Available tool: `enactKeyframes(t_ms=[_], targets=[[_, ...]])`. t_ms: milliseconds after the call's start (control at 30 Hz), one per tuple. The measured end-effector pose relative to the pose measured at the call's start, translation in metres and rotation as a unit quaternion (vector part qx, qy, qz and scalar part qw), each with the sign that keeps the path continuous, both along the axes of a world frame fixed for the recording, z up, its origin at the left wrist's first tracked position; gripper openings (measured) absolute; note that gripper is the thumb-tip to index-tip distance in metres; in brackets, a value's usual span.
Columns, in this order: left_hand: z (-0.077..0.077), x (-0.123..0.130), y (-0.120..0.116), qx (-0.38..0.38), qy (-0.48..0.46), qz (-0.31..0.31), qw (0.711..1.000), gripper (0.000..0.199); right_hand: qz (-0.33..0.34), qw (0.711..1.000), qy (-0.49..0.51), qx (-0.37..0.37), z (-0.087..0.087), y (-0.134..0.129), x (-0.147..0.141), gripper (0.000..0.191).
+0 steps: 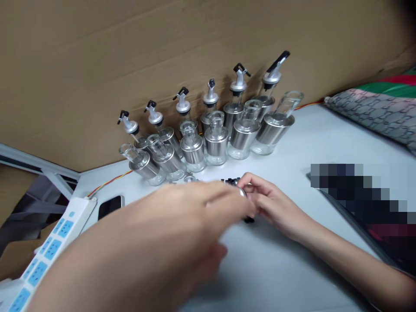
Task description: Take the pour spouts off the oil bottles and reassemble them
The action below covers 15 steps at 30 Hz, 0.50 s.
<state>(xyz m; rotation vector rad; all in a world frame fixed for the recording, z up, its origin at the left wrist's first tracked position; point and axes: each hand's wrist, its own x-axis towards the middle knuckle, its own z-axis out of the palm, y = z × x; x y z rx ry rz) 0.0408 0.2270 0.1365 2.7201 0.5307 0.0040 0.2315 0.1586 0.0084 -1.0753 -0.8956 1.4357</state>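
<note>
My left hand (195, 216) reaches across the middle of the view, large and blurred by motion. Its fingertips come up against my right hand (264, 201), and its fingers are too smeared to show their grip. The fingers of my right hand are closed in a pinch on a small silver and black part (242, 192), which looks like a bottle pourer and is mostly covered by the left fingers. More small black and silver pieces (231, 181) show just behind the fingers on the table.
Capped oil bottles (239, 82) line the cardboard wall (182, 39), with uncapped glass bottles (217, 134) before them. On the left are a phone (110, 207) and power strip (52, 249). A patterned cloth bundle (380, 108) and a dark, pixelated object (351, 195) are at right.
</note>
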Motion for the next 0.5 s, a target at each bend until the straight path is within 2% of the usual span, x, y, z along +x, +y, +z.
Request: enactKeyframes(t_ms=[67,200,300,500], targets=[[0.001,0.021,0.007,-0.010,0.053,0.003,0.999,0.031,0.004,1.000,-0.010,0.011,0.001,0.000,-0.001,0.019],[-0.016,0.053,0.022,-0.015,0.150,0.032,0.988,0.025,0.000,0.999,-0.021,0.025,0.004,0.000,-0.002,0.028],[-0.025,0.059,0.024,-0.007,0.171,0.041,0.984,0.017,-0.003,1.000,-0.017,0.026,0.004,-0.001,-0.002,0.031],[-0.022,0.057,0.017,0.008,0.152,0.039,0.988,0.010,0.007,0.999,-0.023,0.043,0.003,0.001,-0.002,0.026]])
